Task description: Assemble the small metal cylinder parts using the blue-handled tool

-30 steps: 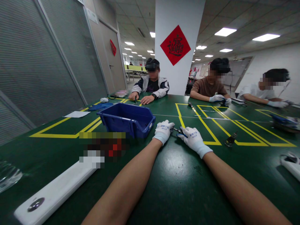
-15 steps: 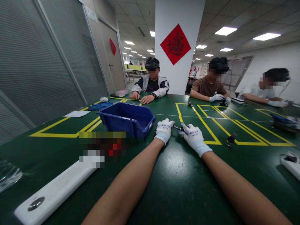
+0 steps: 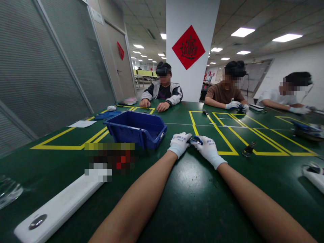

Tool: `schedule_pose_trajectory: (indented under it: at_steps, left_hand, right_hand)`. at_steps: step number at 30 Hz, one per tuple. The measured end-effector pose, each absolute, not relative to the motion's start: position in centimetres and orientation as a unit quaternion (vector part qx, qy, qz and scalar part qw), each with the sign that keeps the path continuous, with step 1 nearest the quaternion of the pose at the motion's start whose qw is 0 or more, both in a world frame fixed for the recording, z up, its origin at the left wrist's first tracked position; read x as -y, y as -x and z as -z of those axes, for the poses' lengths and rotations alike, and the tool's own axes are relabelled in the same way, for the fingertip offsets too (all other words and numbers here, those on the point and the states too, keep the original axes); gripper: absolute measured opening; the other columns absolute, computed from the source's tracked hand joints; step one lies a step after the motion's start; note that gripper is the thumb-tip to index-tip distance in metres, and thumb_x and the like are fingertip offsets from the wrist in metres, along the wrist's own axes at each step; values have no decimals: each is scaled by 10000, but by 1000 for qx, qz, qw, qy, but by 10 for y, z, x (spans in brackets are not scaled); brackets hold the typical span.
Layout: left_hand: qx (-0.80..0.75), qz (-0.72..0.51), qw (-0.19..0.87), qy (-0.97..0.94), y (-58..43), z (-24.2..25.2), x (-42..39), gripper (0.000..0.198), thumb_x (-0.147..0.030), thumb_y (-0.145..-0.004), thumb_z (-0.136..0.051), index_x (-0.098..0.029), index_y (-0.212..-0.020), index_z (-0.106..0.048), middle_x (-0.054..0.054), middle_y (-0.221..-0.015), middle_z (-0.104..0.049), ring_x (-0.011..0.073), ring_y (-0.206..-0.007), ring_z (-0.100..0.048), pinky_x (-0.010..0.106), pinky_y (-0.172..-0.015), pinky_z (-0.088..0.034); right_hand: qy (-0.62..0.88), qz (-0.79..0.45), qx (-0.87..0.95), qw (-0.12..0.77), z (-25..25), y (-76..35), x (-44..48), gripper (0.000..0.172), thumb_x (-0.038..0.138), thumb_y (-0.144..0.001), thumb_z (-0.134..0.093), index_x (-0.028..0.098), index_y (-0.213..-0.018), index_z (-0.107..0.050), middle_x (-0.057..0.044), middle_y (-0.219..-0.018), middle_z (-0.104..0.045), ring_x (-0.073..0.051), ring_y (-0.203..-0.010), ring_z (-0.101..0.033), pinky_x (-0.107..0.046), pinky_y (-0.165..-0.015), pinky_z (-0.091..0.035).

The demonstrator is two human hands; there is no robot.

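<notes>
My left hand [image 3: 180,144] wears a white knitted glove with blue print, and its fingers are closed at one end of a small, glossy dark-and-blue object [image 3: 196,140]. On the other end, my right hand [image 3: 209,151], gloved the same way, also has its fingers closed. The object spans the gap between both hands just above the green table [image 3: 187,189]. Its exact kind is too small to make out, and fingers cover both of its ends. To the left of my left hand stands a blue plastic bin [image 3: 131,133], its low front facing right.
A white bar-shaped item [image 3: 60,202] lies at left, beside a clear object [image 3: 10,192] at the edge. A small dark conical item [image 3: 249,149] stands right. A screwdriver-like tool [image 3: 206,114] lies farther back, inside yellow tape lines. Several people sit across the table.
The object between my hands has turned: it looked like a thin dark rod and now shows a wider, shiny face. My hands have drawn slightly closer together.
</notes>
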State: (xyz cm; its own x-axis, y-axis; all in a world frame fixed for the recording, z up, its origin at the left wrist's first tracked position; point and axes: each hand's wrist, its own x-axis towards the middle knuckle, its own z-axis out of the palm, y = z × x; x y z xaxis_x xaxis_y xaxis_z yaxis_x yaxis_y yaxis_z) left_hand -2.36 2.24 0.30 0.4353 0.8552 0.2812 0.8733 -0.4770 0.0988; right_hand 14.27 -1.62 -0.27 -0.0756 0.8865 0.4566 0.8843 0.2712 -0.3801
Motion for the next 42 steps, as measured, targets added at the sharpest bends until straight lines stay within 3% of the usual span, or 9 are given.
schedule_pose_trajectory:
  at_steps: [3, 6, 9, 13, 19, 24, 32, 42]
  left_hand:
    - [523, 158, 5, 837, 30, -3, -26, 472, -516, -793, -553, -368, -1236, -491, 25, -1103, -572, 224, -956, -572, 335, -841, -417]
    - [530, 170, -8, 831, 35, -3, -29, 569, -641, -753, -520, -345, -1237, -497, 38, -1112, -577, 239, -987, -567, 343, -854, -421]
    - [519, 175, -3, 836, 37, -3, -29, 600, -682, -732, -507, -347, -1230, -503, 36, -1108, -579, 239, -993, -566, 342, -863, -421]
    - [498, 181, 13, 848, 34, -3, -26, 555, -619, -802, -466, -341, -1283, -449, 35, -1137, -578, 229, -992, -571, 339, -875, -416]
    - [491, 187, -13, 851, 28, 0, -34, 503, -511, -864, -423, -288, -1315, -420, 46, -1230, -568, 245, -1055, -557, 370, -916, -412]
    - [526, 200, -45, 825, 20, 7, -64, 492, -413, -859, -438, -238, -1318, -420, 56, -1364, -475, 226, -1234, -442, 366, -1039, -318]
    - [611, 146, -25, 777, 13, 22, -119, 730, -521, -798, -399, -158, -1418, -269, 119, -1476, -308, 277, -1367, -233, 474, -1115, -135]
    - [648, 147, -16, 748, 6, 26, -160, 721, -570, -834, -234, -155, -1421, -289, 119, -1501, -249, 296, -1384, -185, 522, -1103, -112]
  right_hand:
    - [567, -79, 707, 415, 0, -138, 17, 483, 485, -759, -599, 227, -1168, -593, -54, -1108, -648, -200, -1002, -600, -325, -899, -449]
    - [572, -179, 628, 497, -3, -138, 16, 432, 464, -741, -613, 194, -1079, -624, -52, -967, -684, -185, -858, -641, -330, -803, -501]
    - [548, -319, 591, 499, -6, -144, 15, 419, 478, -703, -653, 155, -970, -644, -48, -803, -688, -168, -666, -640, -303, -634, -523]
    - [497, -391, 564, 531, -10, -149, 15, 416, 458, -663, -704, 141, -927, -644, -57, -823, -685, -160, -673, -635, -293, -650, -522]
    - [536, -239, 572, 573, -2, -132, -1, 367, 501, -687, -664, 157, -811, -645, -49, -759, -675, -175, -703, -622, -299, -679, -498]
    - [525, -192, 635, 533, 9, -123, -39, 370, 465, -719, -631, 187, -963, -642, -49, -913, -687, -187, -829, -629, -317, -784, -486]
    - [585, -83, 674, 443, 23, -113, -117, 414, 389, -773, -574, 204, -1142, -617, -70, -1122, -633, -207, -1055, -573, -322, -948, -420]
    - [683, -41, 650, 331, 23, -112, -182, 526, 616, -804, -448, 258, -1139, -637, -98, -1163, -588, -249, -1088, -523, -371, -940, -388]
